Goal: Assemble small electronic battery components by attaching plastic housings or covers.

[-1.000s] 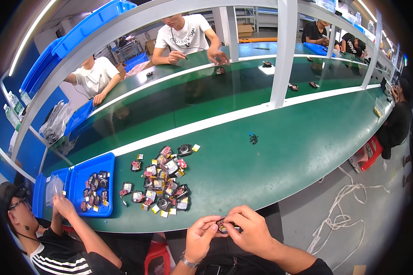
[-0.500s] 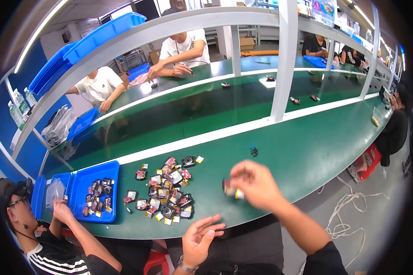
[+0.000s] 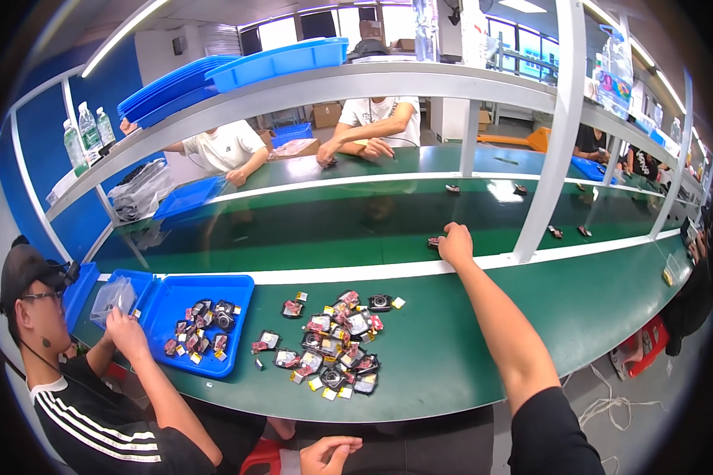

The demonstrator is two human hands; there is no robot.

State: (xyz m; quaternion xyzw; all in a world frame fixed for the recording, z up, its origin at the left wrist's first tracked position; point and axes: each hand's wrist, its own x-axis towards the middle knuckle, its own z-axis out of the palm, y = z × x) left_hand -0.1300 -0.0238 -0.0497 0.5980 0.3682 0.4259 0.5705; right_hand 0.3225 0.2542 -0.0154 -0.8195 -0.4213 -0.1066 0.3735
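Observation:
My right hand (image 3: 456, 245) reaches over the white rail above the green conveyor belt, its fingers closed on a small camera assembly (image 3: 434, 242), dark with some red on it. The forearm stretches across the green bench. My left hand (image 3: 330, 455) is low, off the bench's near edge, empty with its fingers extended. Left of the right forearm lies a heap of camera assemblies (image 3: 333, 348), with black housings, round lenses, reddish circuit boards and yellow-and-white battery pieces. One with a lens (image 3: 379, 302) sits at the heap's far right edge.
A blue tray (image 3: 242, 317) with more assemblies stands left, beside a co-worker (image 3: 95, 396) handling a clear plastic bag (image 3: 112, 297). A metal post (image 3: 553, 142) rises right of my hand. Several assemblies (image 3: 556, 232) lie along the belt. Other people sit across it.
My right hand has moved from above the near bench, forward over the rail to the belt, with the camera assembly. My left hand sits lower in view. The view has shifted.

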